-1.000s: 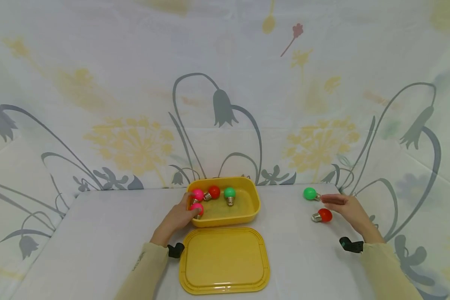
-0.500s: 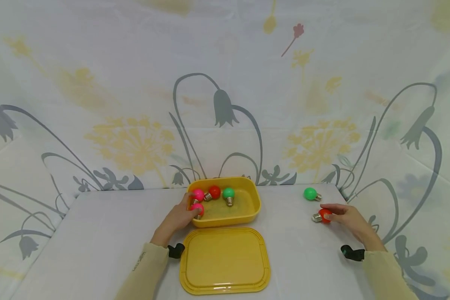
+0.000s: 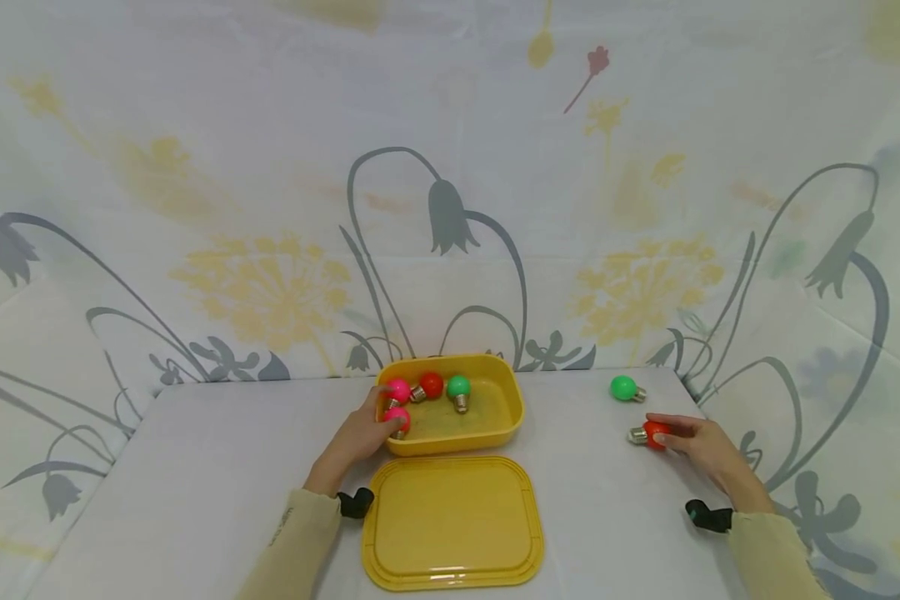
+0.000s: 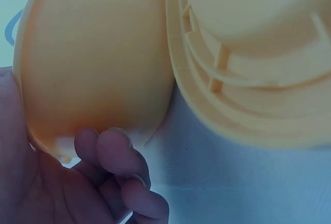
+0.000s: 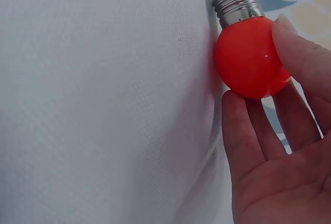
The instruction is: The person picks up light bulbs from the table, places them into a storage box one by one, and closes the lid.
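My right hand (image 3: 708, 450) pinches a red light bulb (image 5: 251, 58) by its round globe between thumb and fingers. The bulb's silver screw base points left in the head view, low over the white cloth. Beyond it lies a green bulb (image 3: 623, 387) on its side. My left hand (image 3: 358, 435) grips the left wall of a yellow plastic box (image 3: 450, 443), thumb over the rim; its other fingers curl by the outer side in the left wrist view. Inside the box are two pink bulbs (image 3: 398, 391), a red bulb (image 3: 431, 385) and a green bulb (image 3: 459, 387).
A yellow lid (image 3: 452, 525) lies flat just in front of the box, close to the left wrist. White cloth (image 3: 585, 500) covers the table. A flower-printed curtain (image 3: 285, 167) rises behind it and along both sides.
My right hand has come down from beside the green bulb's base and taken hold of the red bulb on the right. The left hand stays at the box.
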The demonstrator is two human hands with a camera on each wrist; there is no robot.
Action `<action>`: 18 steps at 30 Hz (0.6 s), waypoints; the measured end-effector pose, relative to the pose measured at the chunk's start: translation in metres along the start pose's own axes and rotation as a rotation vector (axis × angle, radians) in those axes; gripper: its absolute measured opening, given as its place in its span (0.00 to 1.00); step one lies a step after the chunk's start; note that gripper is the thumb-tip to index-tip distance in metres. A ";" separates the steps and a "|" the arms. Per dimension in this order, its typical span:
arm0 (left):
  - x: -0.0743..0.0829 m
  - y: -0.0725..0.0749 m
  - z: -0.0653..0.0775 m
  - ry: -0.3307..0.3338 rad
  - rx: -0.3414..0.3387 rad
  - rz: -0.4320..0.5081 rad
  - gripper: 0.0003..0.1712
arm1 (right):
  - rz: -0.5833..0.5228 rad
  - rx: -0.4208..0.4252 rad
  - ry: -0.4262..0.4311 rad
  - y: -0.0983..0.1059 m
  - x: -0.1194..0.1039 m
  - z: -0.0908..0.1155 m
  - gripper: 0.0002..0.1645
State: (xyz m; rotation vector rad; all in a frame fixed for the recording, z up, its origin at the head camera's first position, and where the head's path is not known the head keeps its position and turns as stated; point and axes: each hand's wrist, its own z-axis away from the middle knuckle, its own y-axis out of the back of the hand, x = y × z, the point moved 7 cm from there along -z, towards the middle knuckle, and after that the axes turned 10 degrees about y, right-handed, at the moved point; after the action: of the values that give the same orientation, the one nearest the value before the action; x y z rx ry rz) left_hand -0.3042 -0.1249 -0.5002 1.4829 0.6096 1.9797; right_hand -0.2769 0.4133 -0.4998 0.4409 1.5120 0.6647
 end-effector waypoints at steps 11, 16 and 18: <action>0.002 0.001 0.001 -0.002 -0.027 -0.003 0.37 | 0.003 0.003 -0.020 0.000 -0.002 -0.001 0.32; 0.003 0.002 0.000 -0.012 -0.018 -0.021 0.36 | -0.005 0.006 -0.036 0.000 0.000 -0.003 0.33; 0.003 0.002 0.000 -0.014 -0.016 -0.028 0.37 | -0.006 0.009 -0.038 0.000 0.001 -0.004 0.32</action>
State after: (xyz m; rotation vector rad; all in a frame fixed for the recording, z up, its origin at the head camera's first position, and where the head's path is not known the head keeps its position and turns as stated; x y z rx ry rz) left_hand -0.3054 -0.1241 -0.4967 1.4694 0.6038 1.9476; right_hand -0.2811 0.4134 -0.5007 0.4533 1.4804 0.6420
